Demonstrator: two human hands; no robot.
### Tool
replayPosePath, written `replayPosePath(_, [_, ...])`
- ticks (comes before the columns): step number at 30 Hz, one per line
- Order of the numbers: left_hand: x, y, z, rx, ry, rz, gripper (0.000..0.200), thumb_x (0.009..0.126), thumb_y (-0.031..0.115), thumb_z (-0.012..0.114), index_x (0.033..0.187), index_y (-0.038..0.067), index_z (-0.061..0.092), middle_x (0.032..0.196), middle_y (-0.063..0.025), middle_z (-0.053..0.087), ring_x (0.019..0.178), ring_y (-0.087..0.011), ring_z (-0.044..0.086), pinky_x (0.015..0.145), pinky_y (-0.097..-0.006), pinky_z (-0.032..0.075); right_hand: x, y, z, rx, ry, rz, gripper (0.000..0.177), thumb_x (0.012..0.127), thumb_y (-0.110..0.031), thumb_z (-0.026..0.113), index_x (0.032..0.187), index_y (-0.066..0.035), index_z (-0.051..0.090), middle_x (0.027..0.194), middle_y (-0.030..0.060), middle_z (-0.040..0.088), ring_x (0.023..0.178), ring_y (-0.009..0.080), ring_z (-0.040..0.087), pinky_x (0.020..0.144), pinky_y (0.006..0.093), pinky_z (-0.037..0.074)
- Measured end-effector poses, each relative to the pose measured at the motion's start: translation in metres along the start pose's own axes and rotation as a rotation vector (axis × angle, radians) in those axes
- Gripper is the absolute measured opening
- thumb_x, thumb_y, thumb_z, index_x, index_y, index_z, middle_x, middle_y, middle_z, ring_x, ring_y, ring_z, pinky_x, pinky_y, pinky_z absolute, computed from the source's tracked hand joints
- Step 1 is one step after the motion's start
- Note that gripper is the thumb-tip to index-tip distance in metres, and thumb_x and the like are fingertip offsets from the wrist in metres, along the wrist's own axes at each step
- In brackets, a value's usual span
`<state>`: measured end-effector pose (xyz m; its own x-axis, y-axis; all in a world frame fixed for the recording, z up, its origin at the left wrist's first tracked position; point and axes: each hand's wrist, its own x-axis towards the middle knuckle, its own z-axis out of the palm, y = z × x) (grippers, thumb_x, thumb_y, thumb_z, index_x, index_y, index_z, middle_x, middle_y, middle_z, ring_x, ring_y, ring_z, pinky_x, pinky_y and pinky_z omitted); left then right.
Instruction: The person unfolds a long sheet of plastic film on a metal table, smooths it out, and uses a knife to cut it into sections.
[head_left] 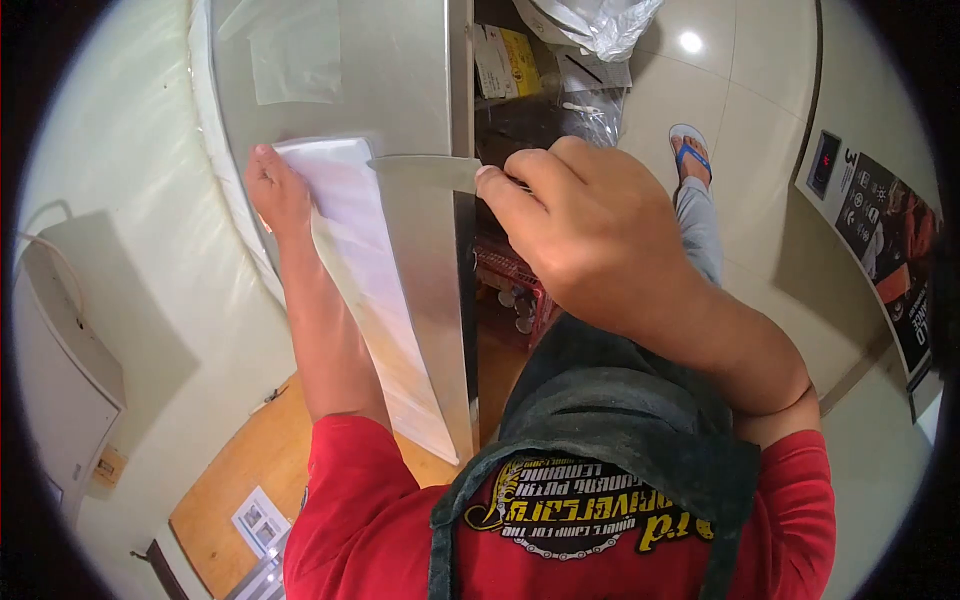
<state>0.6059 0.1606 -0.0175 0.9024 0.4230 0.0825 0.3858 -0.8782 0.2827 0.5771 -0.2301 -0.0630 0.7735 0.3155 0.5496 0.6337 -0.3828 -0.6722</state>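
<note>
My left hand point(278, 190) is closed on the far left edge of a long stack of thin white sheets point(365, 260), which lies on a steel counter point(400, 90). At the counter's right edge my right hand point(590, 225) is wrapped round the handle of a knife point(425, 173). Its broad, shiny blade points left across the counter, and the tip reaches the right side of the white stack near its far end. Most of the handle is hidden inside my fingers.
Below the counter's right side are a yellow-and-white box point(506, 62), a plastic bag point(600, 25) and a red crate point(515, 280). My sandaled foot point(690, 152) stands on the tiled floor. An appliance with a display point(825, 163) is at the right, a wall at the left.
</note>
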Motion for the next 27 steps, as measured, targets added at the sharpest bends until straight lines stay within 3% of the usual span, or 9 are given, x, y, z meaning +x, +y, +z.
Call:
replayPosePath(1, [-0.007, 0.011, -0.001, -0.006, 0.001, -0.002, 0.053, 0.101, 0.04, 0.042, 0.115, -0.008, 0.059, 0.102, -0.0179, 0.064, 0.096, -0.0271, 0.059, 0.089, -0.0339, 0.045, 0.002, -0.001, 0.0, -0.01, -0.031, -0.009, 0.02, 0.065, -0.016, 0.061, 0.081, -0.004, 0.062, 0.069, 0.0022, 0.05, 0.068, 0.0175, 0.052, 0.055, 0.0288, 0.04])
replayPosePath(3, [-0.031, 0.035, 0.008, 0.155, 0.263, -0.006, 0.063, 0.101, 0.042, 0.034, 0.133, -0.011, 0.043, 0.128, -0.0283, 0.051, 0.124, -0.0379, 0.047, 0.107, -0.0397, 0.033, 0.007, -0.004, 0.003, -0.022, -0.067, -0.024, 0.02, 0.065, -0.016, 0.061, 0.081, -0.004, 0.062, 0.069, 0.0023, 0.05, 0.069, 0.0177, 0.052, 0.055, 0.0287, 0.041])
replayPosePath(4, [-0.04, 0.044, 0.011, 0.149, 0.266, -0.012, 0.063, 0.101, 0.042, 0.034, 0.133, -0.011, 0.043, 0.128, -0.0283, 0.051, 0.124, -0.0379, 0.047, 0.107, -0.0397, 0.033, 0.01, -0.005, 0.006, -0.012, -0.066, -0.026, 0.019, 0.065, -0.016, 0.061, 0.08, -0.004, 0.062, 0.071, 0.0029, 0.05, 0.07, 0.018, 0.052, 0.055, 0.0287, 0.041])
replayPosePath(7, [-0.058, 0.058, 0.018, -0.041, 0.049, -0.093, 0.074, 0.1, 0.049, 0.031, 0.147, -0.007, 0.017, 0.153, -0.0318, 0.012, 0.141, -0.0434, 0.018, 0.115, -0.0456, 0.018, 0.025, -0.012, 0.008, 0.045, -0.146, 0.004, 0.024, 0.068, -0.013, 0.061, 0.088, -0.002, 0.063, 0.078, 0.0053, 0.052, 0.073, 0.0198, 0.053, 0.057, 0.0308, 0.043])
replayPosePath(8, [-0.06, 0.057, 0.022, -0.051, 0.053, -0.098, 0.074, 0.1, 0.049, 0.031, 0.147, -0.007, 0.017, 0.153, -0.0318, 0.012, 0.141, -0.0434, 0.018, 0.115, -0.0456, 0.018, 0.031, -0.014, 0.008, 0.094, -0.219, 0.041, 0.03, 0.07, -0.009, 0.062, 0.098, 0.0, 0.065, 0.085, 0.0071, 0.054, 0.076, 0.0213, 0.055, 0.06, 0.0328, 0.046])
replayPosePath(15, [-0.065, 0.074, 0.027, 0.077, 0.014, -0.184, 0.075, 0.098, 0.055, 0.029, 0.152, 0.005, 0.013, 0.155, -0.0279, 0.01, 0.145, -0.0413, 0.009, 0.115, -0.0527, 0.008, 0.065, -0.028, 0.032, 0.016, -0.314, -0.018, 0.029, 0.071, -0.008, 0.061, 0.098, 0.0, 0.064, 0.084, 0.0079, 0.053, 0.078, 0.0226, 0.055, 0.062, 0.0327, 0.047])
replayPosePath(18, [-0.066, 0.08, 0.026, 0.107, 0.001, -0.248, 0.077, 0.097, 0.058, 0.029, 0.152, 0.006, 0.013, 0.156, -0.0261, 0.011, 0.145, -0.0418, 0.009, 0.115, -0.0549, 0.006, 0.075, -0.029, 0.052, -0.045, -0.281, -0.107, 0.015, 0.068, -0.015, 0.06, 0.078, -0.004, 0.061, 0.077, 0.0054, 0.051, 0.075, 0.0204, 0.053, 0.056, 0.0293, 0.043])
replayPosePath(24, [-0.061, 0.082, 0.018, 0.138, -0.04, -0.288, 0.092, 0.089, 0.07, 0.036, 0.153, 0.008, 0.012, 0.156, -0.0253, 0.011, 0.145, -0.0424, 0.008, 0.114, -0.057, 0.005, 0.082, -0.031, 0.046, -0.064, -0.355, -0.14, 0.03, 0.071, -0.012, 0.06, 0.099, -0.002, 0.065, 0.079, 0.0047, 0.052, 0.075, 0.0206, 0.052, 0.056, 0.0308, 0.044])
replayPosePath(27, [-0.06, 0.079, 0.017, 0.136, -0.051, -0.288, 0.099, 0.085, 0.073, 0.043, 0.152, 0.007, 0.014, 0.155, -0.0274, 0.012, 0.144, -0.0436, 0.008, 0.113, -0.0586, 0.005, 0.091, -0.035, 0.054, -0.149, -0.37, -0.129, 0.011, 0.075, -0.007, 0.073, 0.083, -0.008, 0.065, 0.076, 0.0023, 0.056, 0.063, 0.0184, 0.052, 0.052, 0.0296, 0.043])
